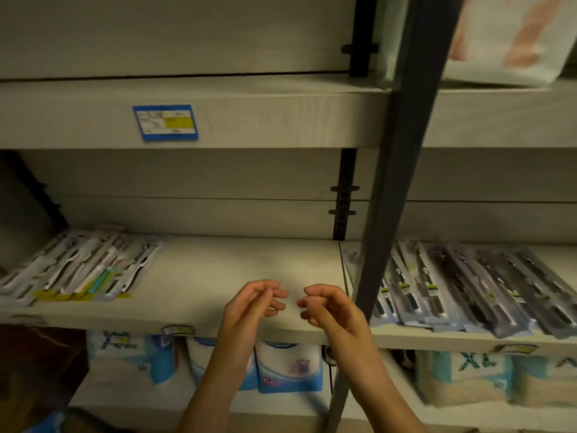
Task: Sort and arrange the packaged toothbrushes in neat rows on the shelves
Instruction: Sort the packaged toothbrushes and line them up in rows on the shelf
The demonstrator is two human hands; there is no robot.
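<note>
Over the front edge of the middle shelf, both hands hang side by side with nothing in them. The left hand and right hand have their fingers loosely curled, and the fingertips point at each other across a small gap without touching. Neither is touching the shelf as far as I can tell.

The toothbrushes sit in two bunches. A batch of light-packaged toothbrushes lies flat at the left end of the shelf, overlapping and fanned a bit crooked, with the yellow card ends toward the front edge. The dark-packaged toothbrushes lie on the next shelf board to the right, past the grey post, in a slanted overlapping row that reaches the front edge. The stretch of board between the light bunch and the post is where the hands are.

A blue price tag is stuck on the front edge of the shelf above. Soft blue-and-white packs stand on the shelf below. It's all pretty dim and blurry, so I can't read the labels.
</note>
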